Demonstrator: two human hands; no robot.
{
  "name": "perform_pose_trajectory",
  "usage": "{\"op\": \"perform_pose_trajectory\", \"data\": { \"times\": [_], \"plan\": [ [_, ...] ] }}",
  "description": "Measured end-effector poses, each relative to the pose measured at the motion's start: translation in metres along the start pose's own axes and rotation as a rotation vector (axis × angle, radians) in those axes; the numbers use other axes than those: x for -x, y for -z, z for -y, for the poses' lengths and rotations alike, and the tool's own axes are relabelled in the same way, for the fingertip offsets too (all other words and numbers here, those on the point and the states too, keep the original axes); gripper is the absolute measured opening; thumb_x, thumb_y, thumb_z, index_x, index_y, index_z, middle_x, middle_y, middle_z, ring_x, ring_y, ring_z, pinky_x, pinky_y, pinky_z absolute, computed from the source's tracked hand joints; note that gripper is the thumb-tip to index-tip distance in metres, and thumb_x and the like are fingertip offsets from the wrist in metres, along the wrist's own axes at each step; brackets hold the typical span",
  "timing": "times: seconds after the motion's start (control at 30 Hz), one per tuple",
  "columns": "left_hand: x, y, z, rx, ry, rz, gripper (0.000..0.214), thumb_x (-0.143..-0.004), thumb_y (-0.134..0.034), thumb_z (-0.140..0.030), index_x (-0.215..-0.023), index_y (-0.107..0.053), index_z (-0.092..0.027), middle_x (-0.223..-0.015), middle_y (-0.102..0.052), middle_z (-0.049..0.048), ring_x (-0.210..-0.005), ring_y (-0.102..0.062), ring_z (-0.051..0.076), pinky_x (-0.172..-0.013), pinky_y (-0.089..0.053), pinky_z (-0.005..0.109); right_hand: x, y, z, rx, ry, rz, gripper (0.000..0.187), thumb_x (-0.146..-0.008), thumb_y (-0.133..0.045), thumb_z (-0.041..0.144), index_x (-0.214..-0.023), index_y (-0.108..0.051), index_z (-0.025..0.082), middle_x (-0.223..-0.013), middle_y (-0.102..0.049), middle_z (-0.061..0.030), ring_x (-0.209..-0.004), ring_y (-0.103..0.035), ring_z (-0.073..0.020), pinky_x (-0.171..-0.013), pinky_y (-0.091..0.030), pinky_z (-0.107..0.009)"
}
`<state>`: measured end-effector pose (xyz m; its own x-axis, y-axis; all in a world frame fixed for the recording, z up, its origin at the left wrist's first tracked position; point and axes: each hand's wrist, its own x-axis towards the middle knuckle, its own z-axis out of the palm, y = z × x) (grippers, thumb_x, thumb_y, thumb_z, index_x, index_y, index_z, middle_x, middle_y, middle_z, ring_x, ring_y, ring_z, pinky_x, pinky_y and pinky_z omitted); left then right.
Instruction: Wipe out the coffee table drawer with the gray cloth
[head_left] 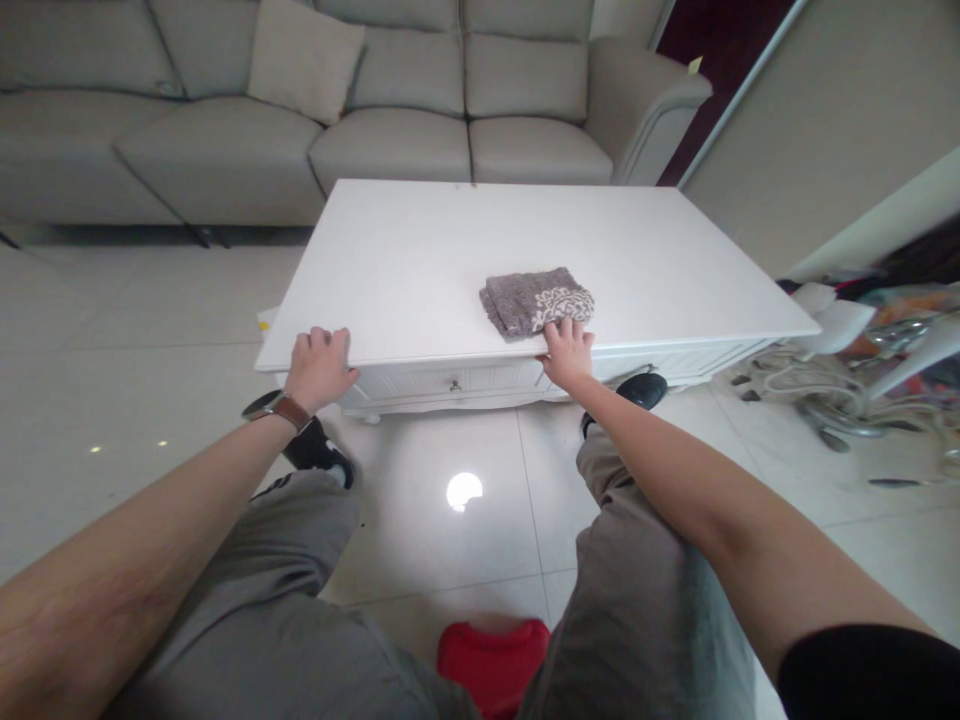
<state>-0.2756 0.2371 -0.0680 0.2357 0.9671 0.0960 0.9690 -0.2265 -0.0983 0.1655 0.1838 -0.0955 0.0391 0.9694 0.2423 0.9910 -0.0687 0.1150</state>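
Observation:
A long white coffee table point(427, 250) stands in front of me, and both my hands hold its near edge. My left hand point(319, 370) is at the near left corner, with its fingers bent over the top and its thumb against the front. Farther right, my right hand point(568, 352) grips the same edge, fingers on top and thumb at the front side. Its fingertips touch or nearly touch a folded grey-brown cloth point(525, 300) with a white pattern, which lies flat on the tabletop.
A drawer knob point(454, 386) sticks out from the table's front. Behind the table is a grey sofa point(397, 150) with a beige cushion point(304, 60). Part of a red seat point(491, 660) shows between my legs. Cables point(810, 380) and clutter lie on the right floor.

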Motion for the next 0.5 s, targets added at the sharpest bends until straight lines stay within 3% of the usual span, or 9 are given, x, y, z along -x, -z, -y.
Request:
{"op": "perform_pose_trajectory", "data": {
  "times": [0.27,0.5],
  "plan": [
    [-0.0004,0.0019,-0.0013,-0.011,-0.001,0.005,0.056,-0.081,-0.058,-0.036,-0.133,-0.051,-0.015,-0.127,-0.055,0.0241,-0.118,-0.052,0.041,-0.100,-0.046,0.051,0.0002,0.0002,0.0001,-0.008,-0.003,0.011,0.051,-0.089,-0.068,0.039,-0.132,-0.048,0.019,-0.134,-0.048,-0.0212,-0.122,-0.038,-0.0374,-0.097,-0.031,-0.051],
    [0.0000,0.0039,-0.0025,0.034,0.008,0.013,0.061,-0.078,-0.061,-0.036,-0.135,-0.050,-0.017,-0.129,-0.056,0.0233,-0.121,-0.051,0.042,-0.101,-0.045,0.056,-0.0002,-0.0006,-0.0004,-0.011,-0.005,-0.001,0.050,-0.089,-0.067,0.040,-0.131,-0.048,0.019,-0.133,-0.048,-0.0210,-0.122,-0.038,-0.0371,-0.097,-0.031,-0.051]
  ]
}}
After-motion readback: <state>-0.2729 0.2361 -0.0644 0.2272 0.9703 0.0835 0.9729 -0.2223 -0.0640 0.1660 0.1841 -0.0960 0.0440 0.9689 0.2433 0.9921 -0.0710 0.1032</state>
